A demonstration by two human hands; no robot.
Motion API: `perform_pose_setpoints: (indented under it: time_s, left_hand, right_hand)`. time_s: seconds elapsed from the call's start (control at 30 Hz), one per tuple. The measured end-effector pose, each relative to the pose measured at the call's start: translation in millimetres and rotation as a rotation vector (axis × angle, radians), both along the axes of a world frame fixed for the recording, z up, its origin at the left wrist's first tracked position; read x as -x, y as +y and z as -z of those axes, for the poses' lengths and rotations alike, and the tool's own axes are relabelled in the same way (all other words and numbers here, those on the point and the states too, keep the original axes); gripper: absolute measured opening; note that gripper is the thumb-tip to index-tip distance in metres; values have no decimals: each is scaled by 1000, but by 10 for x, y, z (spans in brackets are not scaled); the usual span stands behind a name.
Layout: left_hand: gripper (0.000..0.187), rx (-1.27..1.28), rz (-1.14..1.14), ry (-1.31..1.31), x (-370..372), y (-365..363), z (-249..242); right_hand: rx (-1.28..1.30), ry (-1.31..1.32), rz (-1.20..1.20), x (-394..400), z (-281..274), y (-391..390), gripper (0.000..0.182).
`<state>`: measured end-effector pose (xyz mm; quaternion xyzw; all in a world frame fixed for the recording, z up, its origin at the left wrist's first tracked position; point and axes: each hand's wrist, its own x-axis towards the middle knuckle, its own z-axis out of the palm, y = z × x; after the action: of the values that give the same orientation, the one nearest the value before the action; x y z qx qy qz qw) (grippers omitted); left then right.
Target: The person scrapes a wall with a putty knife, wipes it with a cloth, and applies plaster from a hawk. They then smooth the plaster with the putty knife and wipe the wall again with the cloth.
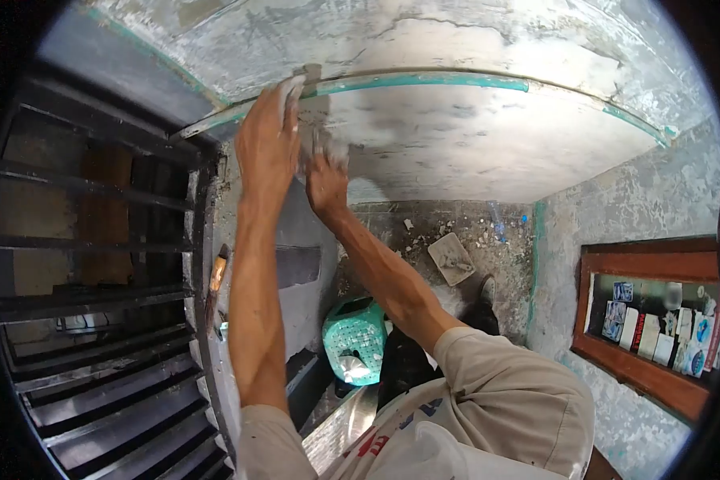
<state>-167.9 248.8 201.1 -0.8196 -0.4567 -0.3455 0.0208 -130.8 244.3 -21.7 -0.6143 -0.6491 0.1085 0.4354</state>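
Observation:
My left hand [266,148] reaches up to a horizontal ledge [424,80] with worn green paint on the wall. Its fingers are stretched out, their tips whitened with dust or putty, and they touch the ledge near its left part. Just below and to the right, my right hand [326,182] is closed close against the whitish, patchy wall panel [456,140]. A thin, narrow piece sticks up from its fingers, too small and blurred to name. White residue covers those fingertips too.
On the debris-strewn floor lies a pale rectangular tray [451,260]. A green plastic stool [355,340] stands below me. Black metal bars [96,240] run along the left, near a wooden-handled tool [218,274]. A brown-framed window [648,320] with stickers is at right.

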Motion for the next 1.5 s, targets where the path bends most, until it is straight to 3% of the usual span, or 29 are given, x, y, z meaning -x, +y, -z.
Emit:
perform_pose_setpoints:
  time_s: [0.1,0.17,0.23,0.3,0.37,0.43,0.47,0.5,0.53,0.57,0.63,0.67,0.73,0.87,0.93,1.0,1.07,1.1,1.13,1.17,1.23,1.3,1.4,1.43,1.47,1.5]
  left_hand:
    - [26,-75,-113,-412,139,-435,336]
    - [26,368,-354,-623,196,-928,518]
    - [29,511,-395,-766,345,-1268,1209]
    - [37,301,-428,-601,245,-1641,1923]
    - [45,463,-362,-448,130,-2146,2432]
    - [49,775,-312,-477,-59,-2683,2815]
    - [51,923,-303,-473,-170,-2908,2919]
    - [50,1002,-243,-404,-262,-3084,3014]
    - [44,1093,-183,-324,-326,-3307,3191]
    - [35,992,-100,-180,-361,-3665,3555]
    - [33,1182,5,-95,-439,-4051,3721]
    - [33,1177,9,-111,-449,-4207,3703]
    - [40,1237,22,115,-443,-4421,3653]
    - [53,1185,114,119,-425,-4767,3613]
    - [63,1417,259,23,-529,-4656,3567]
    - [68,1578,233,-96,-810,-4624,3552]
    - [59,1593,27,-521,-1166,-4610,3578]
    - [59,1592,27,-542,-1319,-4635,3702]
    - [53,1692,290,-549,-1542,-4735,3840]
    - [47,1754,559,-536,-1696,-4777,3985]
    - [39,1724,624,-354,-1987,-4945,4261]
    - [39,1695,695,-339,-2039,-4936,4526]
    - [40,1742,479,-259,-1619,-4119,4664]
    - [38,1762,512,-367,-1904,-4297,5375]
    - [35,1589,299,-151,-1636,-3814,4980]
    - [24,1458,268,-4,-1472,-3450,4813]
  right_hand:
    - [172,130,-180,-255,653,-470,43]
    - [168,151,25,-631,695,-861,46]
    - [-68,53,259,-1173,809,-995,46]
    - [-186,236,486,-1539,416,-764,43]
    - [-259,166,598,-1661,267,-389,43]
    - [-459,235,464,-1365,454,169,44]
    - [-422,-93,485,-1142,940,486,44]
    - [-662,-24,236,-785,718,347,48]
    - [-365,-7,131,-519,1325,326,48]
    - [-65,9,41,-346,1938,258,49]
    - [248,-216,-233,-206,1685,-258,46]
    - [244,-232,-236,-292,1514,-449,46]
    - [-93,-268,-178,-580,1130,-633,42]
    - [-444,-481,46,-1079,289,-188,51]
    - [-473,-612,131,-1044,162,107,56]
    - [-334,-800,-6,-1209,782,297,57]
    - [-106,-1115,-272,-1654,1782,78,57]
    - [51,-1291,-338,-1926,2366,-248,55]
    - [153,-1206,-414,-2300,2957,-647,51]
    - [461,-1181,-416,-2416,3163,-979,48]
    - [484,-1149,-610,-2386,2993,-1179,48]
    - [262,-1063,-719,-1872,2255,-1062,50]
    - [-212,-1255,-854,-1020,1302,-545,52]
    - [-378,-1346,-854,-770,1121,-377,53]
    - [-582,-1472,-763,-601,1099,-166,52]
    - [-791,-1588,-652,-459,1139,103,51]
